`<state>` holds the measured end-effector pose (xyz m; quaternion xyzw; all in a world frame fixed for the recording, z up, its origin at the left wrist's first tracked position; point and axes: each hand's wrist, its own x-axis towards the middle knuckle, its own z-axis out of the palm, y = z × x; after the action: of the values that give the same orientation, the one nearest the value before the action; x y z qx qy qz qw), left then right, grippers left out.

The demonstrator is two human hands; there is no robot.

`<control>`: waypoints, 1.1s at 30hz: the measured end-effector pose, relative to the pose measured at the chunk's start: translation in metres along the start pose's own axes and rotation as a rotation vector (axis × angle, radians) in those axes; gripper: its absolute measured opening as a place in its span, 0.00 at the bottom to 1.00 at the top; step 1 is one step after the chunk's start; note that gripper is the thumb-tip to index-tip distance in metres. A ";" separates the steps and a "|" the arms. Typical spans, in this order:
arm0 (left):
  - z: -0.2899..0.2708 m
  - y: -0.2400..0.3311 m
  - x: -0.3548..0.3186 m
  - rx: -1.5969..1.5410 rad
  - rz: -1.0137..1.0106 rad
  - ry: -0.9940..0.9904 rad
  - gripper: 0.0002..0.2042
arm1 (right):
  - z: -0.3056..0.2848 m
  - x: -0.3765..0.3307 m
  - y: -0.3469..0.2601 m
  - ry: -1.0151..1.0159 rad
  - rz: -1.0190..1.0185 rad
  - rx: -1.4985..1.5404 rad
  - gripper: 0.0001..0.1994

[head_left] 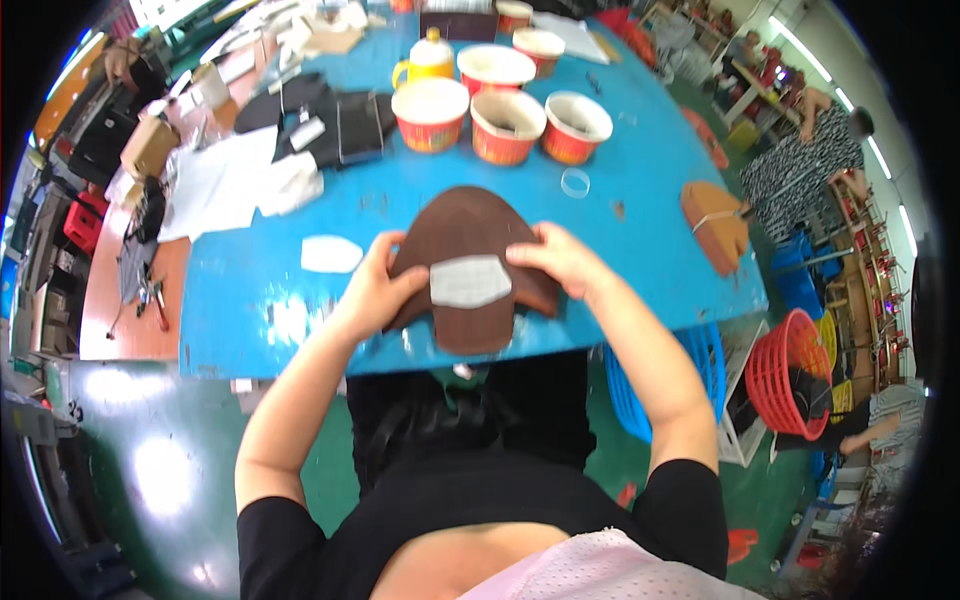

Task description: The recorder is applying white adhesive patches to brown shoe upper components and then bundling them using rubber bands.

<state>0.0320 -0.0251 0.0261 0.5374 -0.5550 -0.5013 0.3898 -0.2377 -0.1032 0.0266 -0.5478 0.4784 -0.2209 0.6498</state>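
A dark brown, leather-like piece (465,222) lies near the front edge of the blue table, its top rounded, its sides flared and a tab toward me. A pale grey patch (470,282) with angled ends rests on its middle. My left hand (385,285) grips the piece's left side, thumb on top beside the patch and fingers partly hidden behind the edge. On the other side my right hand (563,260) holds the edge, thumb lying on the brown surface near the patch's upper right corner. A loose white patch (332,254) lies left of my left hand.
Several red-and-white paper tubs (508,128) and a yellow container (430,58) stand farther back on the blue table (380,210). Black pieces (350,125) and white sheets (225,185) lie left. A banded orange-brown stack (713,225) sits right, above blue and red baskets (790,375). People sit beyond.
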 end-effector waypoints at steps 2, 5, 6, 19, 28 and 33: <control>0.001 0.006 -0.010 -0.089 0.108 -0.019 0.24 | 0.005 -0.018 -0.010 -0.048 -0.056 0.139 0.27; 0.008 0.011 -0.013 -0.267 0.175 -0.049 0.24 | -0.010 -0.053 -0.034 -0.048 -0.266 0.070 0.26; 0.010 0.009 -0.011 -0.305 0.130 -0.025 0.25 | -0.018 -0.070 -0.043 -0.009 -0.311 0.095 0.25; 0.098 0.016 0.030 1.190 0.655 -0.103 0.20 | -0.086 -0.162 0.023 0.386 -0.629 0.548 0.27; 0.084 0.042 0.030 0.514 0.508 0.227 0.04 | -0.053 -0.116 0.083 0.213 -0.549 0.855 0.28; 0.068 0.065 0.015 -0.577 0.435 0.143 0.07 | -0.003 -0.073 0.060 -0.026 -0.481 1.092 0.28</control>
<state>-0.0490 -0.0360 0.0752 0.3084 -0.4635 -0.5037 0.6606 -0.2867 -0.0274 -0.0006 -0.2299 0.1500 -0.5690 0.7751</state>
